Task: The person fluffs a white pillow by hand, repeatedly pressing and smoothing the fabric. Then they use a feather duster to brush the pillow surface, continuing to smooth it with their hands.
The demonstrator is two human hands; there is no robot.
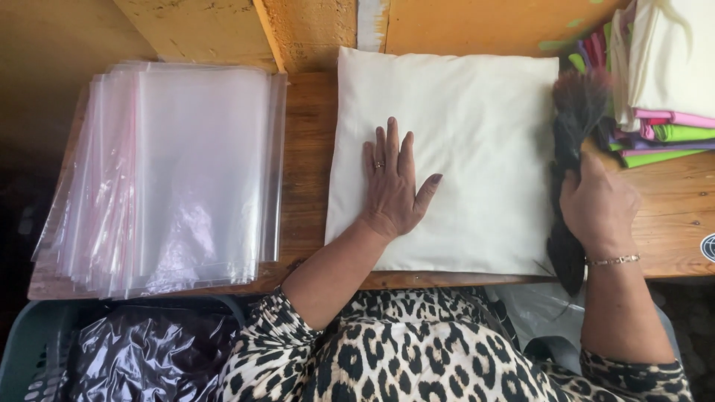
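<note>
Looking from the near edge outward, we see leopard-print sleeves (387, 357) at the bottom of the frame and, at lower left, a grey basket (30, 350) with dark glossy plastic (149, 353) in it, tucked under the table (305, 171) edge. Just above, our left hand (393, 186) lies flat on the cream cushion cover (477, 134), fingers (391, 145) spread and thumb splayed, a position that would hold the fabric smooth and still. At centre right, our right hand (599, 205) is closed around a dark brush-like bundle (573, 126) that runs along the cover's right edge; its upper end is blurred. The cover sits square on the table, its lower edge flush with the near rim, its top edge against the yellow wall (447, 26). Bare wood shows in a narrow strip between the cover and the stack of clear plastic bags (179, 171) at left. At upper right, folded coloured cloths (670, 119) crowd the corner, leaving little room there.
</note>
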